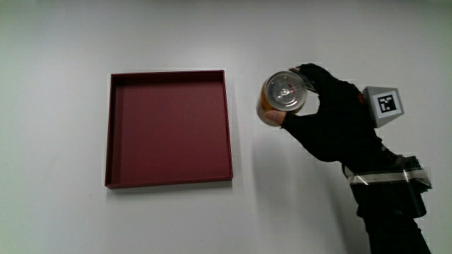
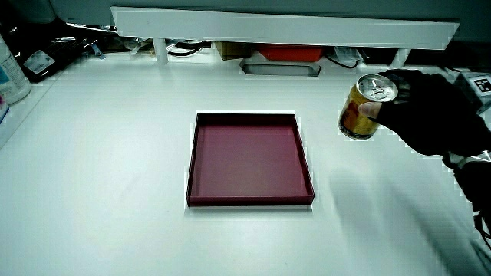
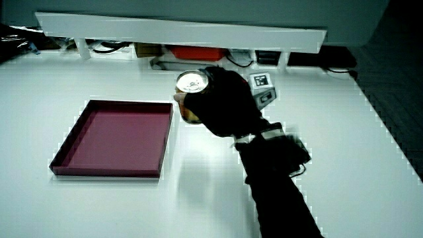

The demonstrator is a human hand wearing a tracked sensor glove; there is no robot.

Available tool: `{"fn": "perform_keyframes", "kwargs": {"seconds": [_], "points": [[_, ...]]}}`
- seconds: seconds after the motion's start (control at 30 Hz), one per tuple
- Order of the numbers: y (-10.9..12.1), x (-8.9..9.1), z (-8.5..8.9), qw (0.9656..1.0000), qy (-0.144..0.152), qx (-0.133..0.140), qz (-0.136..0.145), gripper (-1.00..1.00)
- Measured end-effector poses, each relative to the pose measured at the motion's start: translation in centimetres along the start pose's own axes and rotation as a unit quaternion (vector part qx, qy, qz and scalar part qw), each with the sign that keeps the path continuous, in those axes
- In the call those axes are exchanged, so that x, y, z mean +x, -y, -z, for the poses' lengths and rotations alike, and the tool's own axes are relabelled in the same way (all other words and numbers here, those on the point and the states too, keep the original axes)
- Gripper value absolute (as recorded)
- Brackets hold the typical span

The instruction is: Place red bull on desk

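A gold and orange can [image 1: 282, 97] with a silver top is held upright by the hand [image 1: 332, 120], whose fingers wrap its side. The can [image 2: 364, 107] hangs a little above the white table [image 2: 115, 176], beside the dark red tray [image 2: 245, 159]; a faint shadow lies on the table under it. In a side view the can [image 3: 191, 92] shows just past the tray's corner, with the hand [image 3: 225, 102] and forearm covering most of its body. The tray [image 1: 169, 127] has nothing in it.
A low white partition [image 2: 284, 31] runs along the table's edge farthest from the person, with cables and a red box [image 2: 290, 52] under it. A bottle [image 2: 9, 69] and dark items stand at a corner of the table near the partition.
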Motion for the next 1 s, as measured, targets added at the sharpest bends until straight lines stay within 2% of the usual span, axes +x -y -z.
{"fn": "perform_keyframes", "kwargs": {"seconds": [0.03,0.17,0.2,0.33,0.47,0.7,1.0], "points": [[0.2,0.3,-0.5,0.9998,0.017,0.007,0.005,0.00],[1.0,1.5,-1.8,0.9991,0.030,0.030,0.009,0.00],[1.1,2.2,-2.3,0.9984,0.042,0.035,0.014,0.00],[1.5,4.0,-3.2,0.9972,0.043,0.052,0.032,0.00],[1.9,5.8,-4.0,0.9949,0.057,0.066,0.051,0.00],[2.4,8.8,-4.5,0.9916,0.052,0.074,0.092,0.00],[2.9,11.3,-4.4,0.9896,0.032,0.071,0.121,0.00]]}}
